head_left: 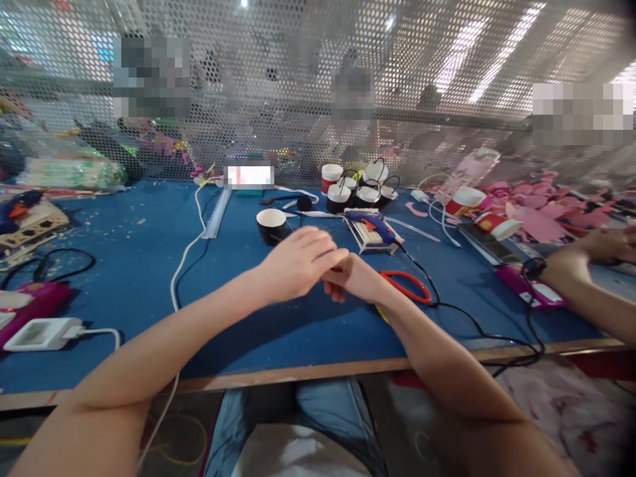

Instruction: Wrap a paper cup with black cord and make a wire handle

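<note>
both hands together above the blue table point(149, 265): left hand point(298, 262) cupped over right hand point(355, 278), anything pinched between hidden. apparently mid-fiddle beside the red scissors point(407, 286); calls for parting the fingers next.

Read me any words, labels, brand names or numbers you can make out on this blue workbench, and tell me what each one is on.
None can be read.
Box at the back of the table: its label is blurred out.
Red and white cups: markings too small and blurred to read.
Pink device: white label too small to read.
White-lidded jars: no readable text.
</note>
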### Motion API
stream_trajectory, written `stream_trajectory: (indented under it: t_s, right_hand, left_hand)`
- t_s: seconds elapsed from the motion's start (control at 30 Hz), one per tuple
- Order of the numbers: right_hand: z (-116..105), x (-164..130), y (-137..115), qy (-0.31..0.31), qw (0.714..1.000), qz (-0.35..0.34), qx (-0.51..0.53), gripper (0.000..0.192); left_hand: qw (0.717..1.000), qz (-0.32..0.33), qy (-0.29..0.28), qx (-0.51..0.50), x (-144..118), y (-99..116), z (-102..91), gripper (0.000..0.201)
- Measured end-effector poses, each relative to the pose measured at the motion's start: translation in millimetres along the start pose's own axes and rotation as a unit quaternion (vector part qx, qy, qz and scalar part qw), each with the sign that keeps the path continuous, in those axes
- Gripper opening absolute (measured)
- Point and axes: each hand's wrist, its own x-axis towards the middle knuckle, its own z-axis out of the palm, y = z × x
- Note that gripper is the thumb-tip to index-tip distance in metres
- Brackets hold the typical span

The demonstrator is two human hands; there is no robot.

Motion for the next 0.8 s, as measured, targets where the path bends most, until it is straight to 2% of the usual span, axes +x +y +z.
stream_trajectory:
  t_s: [0.07, 0.1, 0.17, 0.2, 0.27, 0.33, 0.4, 0.47, 0.53, 0.57, 0.63, 0.7, 0.8]
  right_hand:
    - [-8.0, -7.8, -7.9, -0.028, 0.993, -0.004, -0.111, 0.021]
    - [-12.6, -11.8, -12.9, -0.021, 0.986, -0.018, -0.163, 0.023]
    - [-22.5, -17.8, -24.4, -0.003, 0.967, -0.047, -0.251, 0.028]
    - [-27.6, -18.7, -30.8, 0.001, 0.958, -0.061, -0.279, 0.029]
    - [-37.5, -14.0, -44.2, 0.013, 0.946, -0.089, -0.312, 0.03]
    - [-45.5, 2.4, -57.4, 0.031, 0.935, -0.116, -0.334, 0.029]
    - [-49.4, 32.4, -68.5, 0.054, 0.922, -0.163, -0.346, 0.029]
    - [-47.9, 73.8, -75.6, 0.093, 0.898, -0.167, -0.397, 0.033]
    - [-41.6, 120.0, -77.3, 0.102, 0.873, -0.126, -0.46, 0.034]
    - [-37.5, 142.5, -76.2, 0.083, 0.855, -0.099, -0.502, 0.031]
    - [-29.6, 181.5, -71.1, 0.07, 0.846, -0.098, -0.519, 0.032]
    - [-24.1, 210.4, -64.0, 0.043, 0.841, -0.092, -0.531, 0.035]
    - [-21.7, 237.3, -54.2, 0.014, 0.831, -0.064, -0.553, 0.028]
  left_hand:
    - [0.993, -0.059, -0.09, 0.044, 3.0, 6.5, 9.8, 0.034]
    - [0.986, -0.085, -0.134, 0.04, 4.3, 7.7, 13.2, 0.03]
    - [0.975, -0.134, -0.179, 0.004, 6.0, 7.3, 15.3, 0.024]
    - [0.971, -0.155, -0.182, -0.029, 6.3, 6.2, 14.3, 0.022]
    - [0.959, -0.206, -0.152, -0.118, 5.2, 3.4, 10.6, 0.019]
    - [0.925, -0.271, -0.109, -0.241, 1.7, 0.0, 8.8, 0.016]
    - [0.859, -0.331, -0.078, -0.382, -4.4, -3.4, 12.4, 0.016]
    - [0.78, -0.362, -0.059, -0.507, -12.2, -6.4, 21.6, 0.018]
    - [0.718, -0.389, -0.014, -0.577, -20.3, -8.9, 34.3, 0.024]
    - [0.69, -0.408, 0.02, -0.598, -24.1, -10.0, 40.8, 0.027]
    - [0.637, -0.449, 0.087, -0.621, -30.3, -12.2, 52.1, 0.032]
    - [0.608, -0.463, 0.111, -0.635, -34.1, -14.5, 60.0, 0.035]
    - [0.599, -0.458, 0.111, -0.648, -35.8, -17.5, 65.4, 0.036]
